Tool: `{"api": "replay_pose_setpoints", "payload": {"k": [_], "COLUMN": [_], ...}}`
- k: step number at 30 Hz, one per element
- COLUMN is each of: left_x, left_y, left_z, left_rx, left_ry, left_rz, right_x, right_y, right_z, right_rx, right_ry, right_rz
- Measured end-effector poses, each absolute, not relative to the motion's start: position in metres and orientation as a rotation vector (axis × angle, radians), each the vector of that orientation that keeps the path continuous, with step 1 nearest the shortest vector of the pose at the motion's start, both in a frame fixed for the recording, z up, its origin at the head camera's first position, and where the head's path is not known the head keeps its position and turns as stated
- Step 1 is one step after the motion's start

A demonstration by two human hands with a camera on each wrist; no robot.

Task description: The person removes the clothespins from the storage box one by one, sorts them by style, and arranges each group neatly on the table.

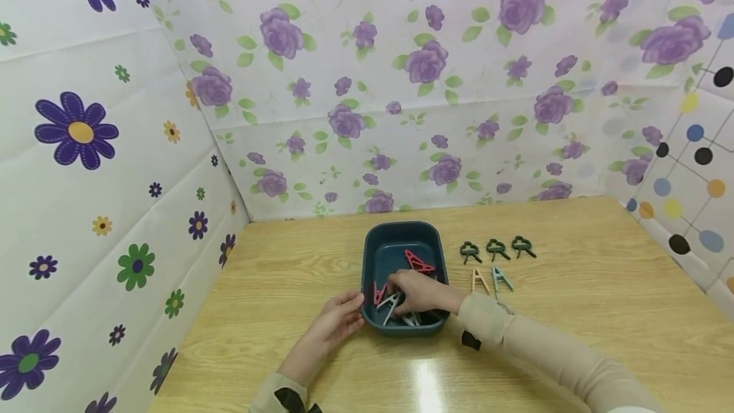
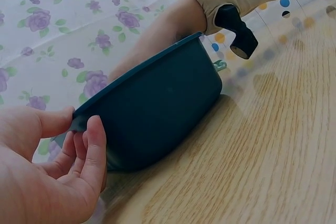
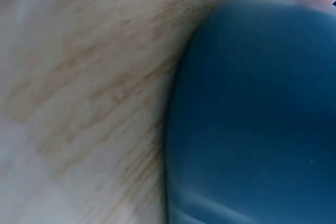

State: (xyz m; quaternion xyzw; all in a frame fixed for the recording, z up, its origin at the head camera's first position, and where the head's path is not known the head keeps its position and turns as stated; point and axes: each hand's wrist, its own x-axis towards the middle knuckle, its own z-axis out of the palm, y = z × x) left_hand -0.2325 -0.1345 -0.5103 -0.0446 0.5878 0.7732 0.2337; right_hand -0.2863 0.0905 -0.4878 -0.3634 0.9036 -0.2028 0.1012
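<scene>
A dark blue plastic basin (image 1: pixel 404 232) stands on the table with several clothes pegs inside. My left hand (image 1: pixel 338 317) pinches its left rim, thumb at the edge and fingers curled against the outer wall, as the left wrist view shows. My right hand (image 1: pixel 421 289) reaches down into the basin, fingers bent among the pegs. Right by its fingertips lies a white peg (image 1: pixel 390 303); I cannot tell whether it is gripped. A red peg (image 1: pixel 379 294) leans at the left wall, and another red peg (image 1: pixel 418 262) lies farther back. Part of the contents is hidden under the right hand.
To the basin's right, three dark green clips (image 1: pixel 497 248) form a row on the wooden table (image 1: pixel 287 260). In front of them lie a peach peg (image 1: pixel 479 280) and a light blue peg (image 1: pixel 501 278). Flower-printed cloth (image 1: pixel 344 81) walls the back and left; a dotted cloth hangs right.
</scene>
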Motion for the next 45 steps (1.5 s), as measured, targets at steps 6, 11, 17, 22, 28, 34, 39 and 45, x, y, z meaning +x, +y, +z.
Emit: {"api": "replay_pose_setpoints", "payload": {"k": [6,11,17,22,28,34,39,45], "left_x": [-0.232,-0.231,-0.231,-0.231,-0.232,-0.232,-0.231,-0.229], "left_y": [-0.133,-0.133,-0.133,-0.134,-0.135,-0.135,-0.135,-0.135], "left_z": [-0.508,-0.507,-0.507,-0.508,-0.508,-0.507,-0.508,-0.510], "left_rx": [-0.116,-0.111,-0.101,-0.095,-0.091,-0.089,-0.092,-0.097], "left_ry": [1.600,1.602,1.599,1.607,1.618,1.629,1.628,1.640], "left_rz": [2.142,2.146,2.147,2.136,2.130,2.121,2.119,2.109], "right_x": [-0.290,-0.289,-0.291,-0.293,-0.296,-0.294,-0.291,-0.291], "right_y": [0.091,0.091,0.094,0.100,0.104,0.103,0.101,0.103], "right_z": [-0.487,-0.484,-0.485,-0.483,-0.480,-0.479,-0.479,-0.481], "right_rx": [-1.026,-0.972,-0.982,-1.043,-1.042,-0.976,-0.829,-0.730], "right_ry": [2.563,2.516,2.502,2.461,2.322,2.198,2.170,2.160], "right_rz": [-0.706,-0.758,-0.803,-0.936,-1.154,-1.306,-1.353,-1.416]}}
